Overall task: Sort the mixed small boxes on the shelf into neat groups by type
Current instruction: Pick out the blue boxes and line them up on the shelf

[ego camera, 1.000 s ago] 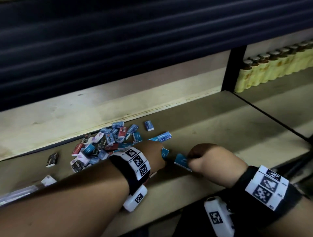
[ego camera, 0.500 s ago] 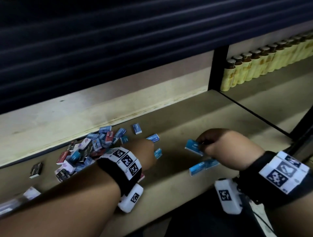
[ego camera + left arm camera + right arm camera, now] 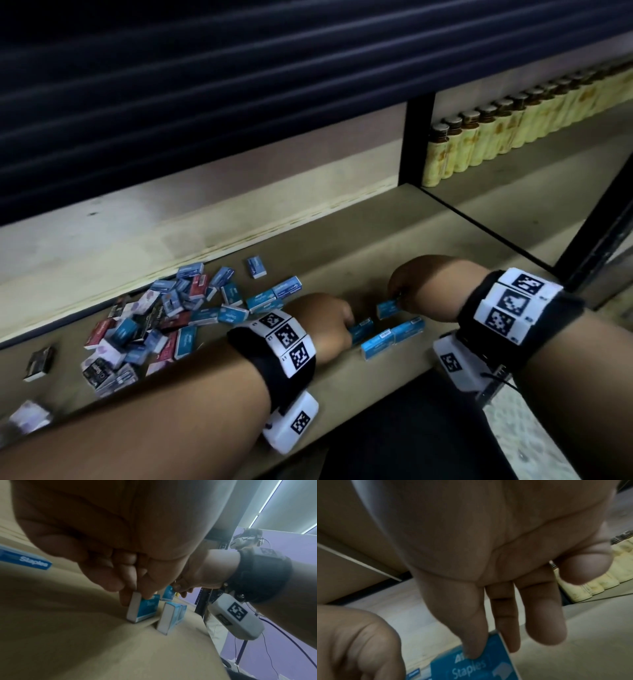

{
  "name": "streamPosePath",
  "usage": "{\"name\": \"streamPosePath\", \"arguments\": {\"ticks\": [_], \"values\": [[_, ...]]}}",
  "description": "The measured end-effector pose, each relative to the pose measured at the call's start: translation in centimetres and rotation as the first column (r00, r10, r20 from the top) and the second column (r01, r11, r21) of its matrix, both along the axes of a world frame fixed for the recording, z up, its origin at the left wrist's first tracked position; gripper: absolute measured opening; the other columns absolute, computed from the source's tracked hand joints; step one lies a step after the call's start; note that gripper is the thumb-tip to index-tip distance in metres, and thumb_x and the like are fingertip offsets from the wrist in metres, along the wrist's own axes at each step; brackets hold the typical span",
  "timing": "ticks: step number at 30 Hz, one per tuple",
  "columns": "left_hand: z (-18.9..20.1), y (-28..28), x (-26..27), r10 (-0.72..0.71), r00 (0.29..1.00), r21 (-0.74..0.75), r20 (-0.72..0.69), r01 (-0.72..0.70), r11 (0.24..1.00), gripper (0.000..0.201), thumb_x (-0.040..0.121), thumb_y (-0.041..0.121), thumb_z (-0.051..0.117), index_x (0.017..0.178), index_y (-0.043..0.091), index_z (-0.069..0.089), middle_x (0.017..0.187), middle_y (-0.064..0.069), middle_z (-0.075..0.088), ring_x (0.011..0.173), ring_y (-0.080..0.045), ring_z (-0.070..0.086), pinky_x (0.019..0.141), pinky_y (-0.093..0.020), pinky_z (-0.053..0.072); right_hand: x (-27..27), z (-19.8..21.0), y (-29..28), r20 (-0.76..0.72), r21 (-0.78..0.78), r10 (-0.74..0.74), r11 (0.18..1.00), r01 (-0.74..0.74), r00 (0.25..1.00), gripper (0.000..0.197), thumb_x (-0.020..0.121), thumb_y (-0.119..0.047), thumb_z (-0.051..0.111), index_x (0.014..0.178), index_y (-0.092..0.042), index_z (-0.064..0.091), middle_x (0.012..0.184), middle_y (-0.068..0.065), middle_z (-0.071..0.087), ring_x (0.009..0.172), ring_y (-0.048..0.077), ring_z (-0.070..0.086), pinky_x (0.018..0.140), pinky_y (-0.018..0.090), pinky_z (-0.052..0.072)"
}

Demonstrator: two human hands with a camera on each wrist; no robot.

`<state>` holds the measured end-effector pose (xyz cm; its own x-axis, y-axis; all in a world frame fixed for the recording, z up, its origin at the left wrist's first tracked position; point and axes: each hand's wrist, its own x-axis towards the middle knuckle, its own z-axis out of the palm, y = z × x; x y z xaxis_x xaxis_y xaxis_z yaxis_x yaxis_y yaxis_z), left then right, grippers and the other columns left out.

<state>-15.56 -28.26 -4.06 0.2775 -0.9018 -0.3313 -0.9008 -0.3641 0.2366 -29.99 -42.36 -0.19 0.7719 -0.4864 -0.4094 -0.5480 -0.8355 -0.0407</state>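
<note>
Both forearms reach in from six o'clock, each wrist wrapped in a black band with white coded tags and a white camera pod slung beneath. The left hand (image 3: pixel 327 325) is knuckles-up, fingers curled down and pinching a small blue box (image 3: pixel 361 329) at its three o'clock. At two o'clock from it, the right hand (image 3: pixel 428 287) bends its fingertips (image 3: pixel 473 647) and thumb onto another blue box (image 3: pixel 388 307).

A loose pile of small boxes (image 3: pixel 154 318), blue, red, black and white, lies jumbled on the left of the shelf (image 3: pixel 342 240). To its right, four blue staple boxes (image 3: pixel 394 334) sit close together near the front edge, two side by side, apart from the pile
</note>
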Motion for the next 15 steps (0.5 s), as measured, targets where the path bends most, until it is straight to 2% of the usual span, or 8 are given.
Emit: {"name": "streamPosePath", "arguments": {"ticks": [2,7,10,13,15], "values": [[0.0,-0.3,-0.1,-0.001,1.0,0.009,-0.015,0.001,1.0,0.037,0.079,0.029,0.063,0.115,0.035,0.068,0.115,0.007,0.069,0.104,-0.018,0.064,0.08,-0.024,0.044,0.2,-0.3,-0.2,-0.06,-0.015,0.04,0.999,-0.041,0.997,0.032,0.093,-0.029,0.061,0.125,-0.027,0.067,0.126,-0.003,0.065,0.113,0.02,0.061,0.093,0.028,0.048],[0.0,-0.9,-0.5,-0.014,0.999,0.009,-0.029,0.014,1.0,0.038,0.081,0.03,0.063,0.119,0.035,0.066,0.117,0.007,0.068,0.107,-0.018,0.064,0.087,-0.026,0.048,0.5,-0.8,-0.7,-0.14,-0.01,0.068,0.997,-0.07,0.988,0.033,0.092,-0.028,0.061,0.124,-0.023,0.068,0.122,0.0,0.067,0.108,0.022,0.063,0.08,0.025,0.044],[-0.1,-0.9,-0.7,-0.013,0.999,0.002,-0.05,0.013,1.0,0.039,0.083,0.033,0.063,0.121,0.035,0.065,0.119,0.008,0.069,0.108,-0.018,0.064,0.094,-0.032,0.051,0.6,-1.2,-0.8,-0.179,-0.013,0.097,0.995,-0.101,0.979,0.033,0.091,-0.024,0.061,0.123,-0.02,0.068,0.119,0.002,0.068,0.106,0.024,0.065,0.083,0.028,0.047],[-0.1,-0.5,-0.5,0.001,0.996,-0.026,-0.086,-0.004,1.0,0.038,0.085,0.039,0.064,0.123,0.037,0.064,0.118,0.011,0.069,0.108,-0.014,0.064,0.096,-0.031,0.05,0.9,-1.3,-0.6,-0.204,-0.002,0.077,0.997,-0.079,0.976,0.033,0.091,-0.022,0.061,0.122,-0.017,0.068,0.117,0.004,0.069,0.105,0.025,0.065,0.077,0.028,0.044],[-0.1,0.1,-0.3,0.028,0.992,-0.066,-0.123,-0.036,0.997,0.038,0.085,0.041,0.064,0.123,0.037,0.064,0.113,0.015,0.07,0.105,-0.009,0.064,0.094,-0.028,0.05,0.8,-1.1,-0.6,-0.166,0.023,0.036,0.999,-0.033,0.986,0.035,0.093,-0.024,0.058,0.125,-0.016,0.066,0.121,0.005,0.067,0.108,0.025,0.063,0.08,0.028,0.044]]}}
